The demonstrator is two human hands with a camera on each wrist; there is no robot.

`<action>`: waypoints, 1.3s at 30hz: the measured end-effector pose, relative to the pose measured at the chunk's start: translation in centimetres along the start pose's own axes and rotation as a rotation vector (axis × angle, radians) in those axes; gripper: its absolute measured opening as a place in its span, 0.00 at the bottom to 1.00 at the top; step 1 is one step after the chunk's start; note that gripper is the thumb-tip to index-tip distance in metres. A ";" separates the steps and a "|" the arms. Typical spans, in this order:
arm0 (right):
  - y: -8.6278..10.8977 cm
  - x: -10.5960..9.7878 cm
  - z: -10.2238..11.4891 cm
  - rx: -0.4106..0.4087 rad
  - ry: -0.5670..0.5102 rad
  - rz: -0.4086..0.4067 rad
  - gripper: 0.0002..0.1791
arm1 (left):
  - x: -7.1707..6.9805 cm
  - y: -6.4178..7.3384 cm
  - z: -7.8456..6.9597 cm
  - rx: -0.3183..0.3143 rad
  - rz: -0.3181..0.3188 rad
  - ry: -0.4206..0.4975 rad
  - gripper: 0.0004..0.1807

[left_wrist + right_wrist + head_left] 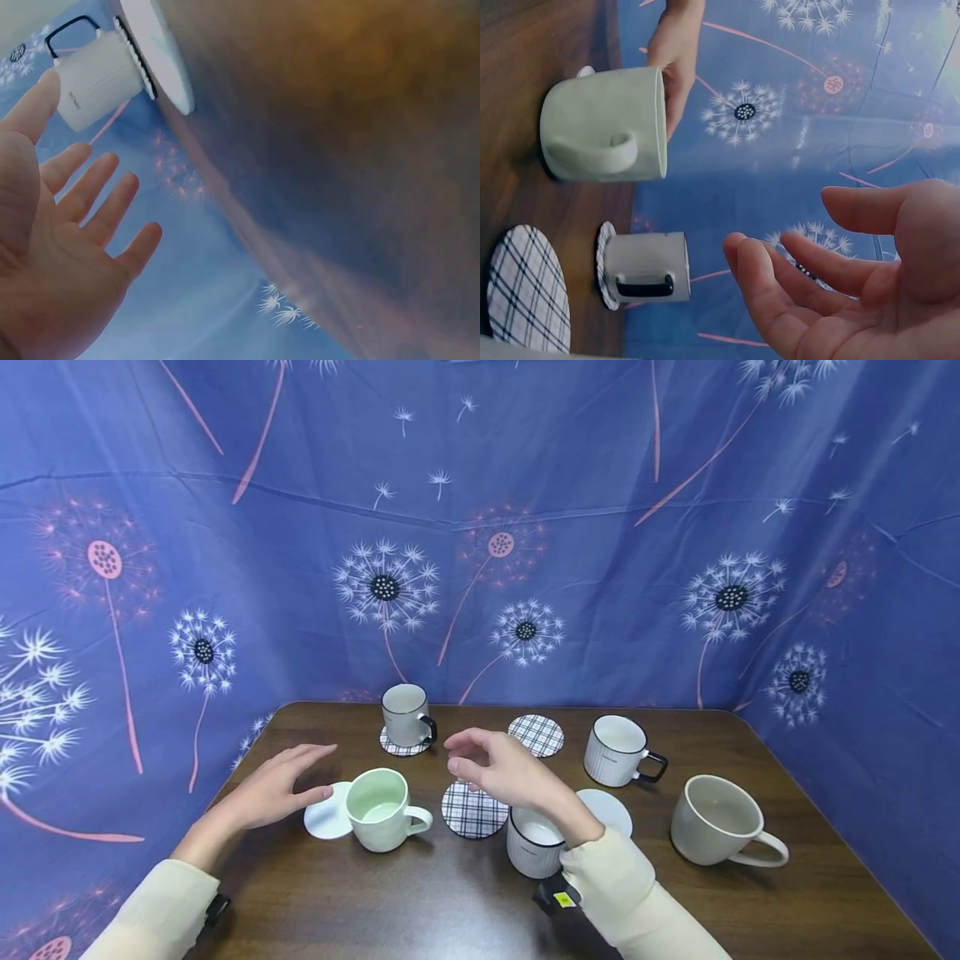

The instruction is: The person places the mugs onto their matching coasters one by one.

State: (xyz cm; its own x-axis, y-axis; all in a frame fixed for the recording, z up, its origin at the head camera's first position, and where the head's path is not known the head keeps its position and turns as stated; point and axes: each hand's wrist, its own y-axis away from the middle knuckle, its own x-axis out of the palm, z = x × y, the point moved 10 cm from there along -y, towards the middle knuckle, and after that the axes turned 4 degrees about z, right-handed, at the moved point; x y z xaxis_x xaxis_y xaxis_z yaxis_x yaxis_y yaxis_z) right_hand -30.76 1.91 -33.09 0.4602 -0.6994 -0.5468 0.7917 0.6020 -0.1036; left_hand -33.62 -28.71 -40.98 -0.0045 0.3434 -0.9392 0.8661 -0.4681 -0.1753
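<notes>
My left hand (273, 787) hovers left of a pale green mug (381, 828), fingers extended and holding nothing. The mug overlaps a plain white coaster (322, 818), its handle pointing right. In the left wrist view my left hand (71, 240) has its fingers spread. My right hand (508, 768) is raised over a plaid coaster (474, 817), fingers loosely bent with nothing between them. Beneath its wrist stands a white mug with a dark rim (532, 858), partly hidden by the forearm. The right wrist view shows the green mug (600, 120) apart from my right hand (840, 292).
At the back, a black-handled mug (403, 725) stands on a plaid coaster (387, 746); another plaid coaster (536, 735) lies to its right. Further right are a ribbed white mug (611, 767), a white coaster (613, 814) and a large beige mug (701, 833). A blue cloth (600, 585) hangs behind the table.
</notes>
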 end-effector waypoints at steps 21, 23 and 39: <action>0.9 3.0 -1.4 0.003 0.011 -0.028 0.17 | 1.7 2.0 -0.2 -0.044 0.108 0.013 0.49; 0.9 3.2 -1.5 -0.001 0.024 -0.034 0.17 | 1.7 2.1 -0.1 -0.040 0.119 0.011 0.48; 0.6 4.7 -1.8 -0.033 0.041 -0.008 0.16 | 2.6 2.6 1.2 -0.062 0.220 0.014 0.47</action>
State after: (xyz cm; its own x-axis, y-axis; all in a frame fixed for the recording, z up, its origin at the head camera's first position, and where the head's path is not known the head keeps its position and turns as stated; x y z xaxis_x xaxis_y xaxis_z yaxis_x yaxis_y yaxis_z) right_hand -28.87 -0.33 -37.25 0.4368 -0.6882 -0.5794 0.7811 0.6096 -0.1353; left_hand -32.01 -30.04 -44.27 0.1946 0.2501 -0.9485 0.8745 -0.4823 0.0523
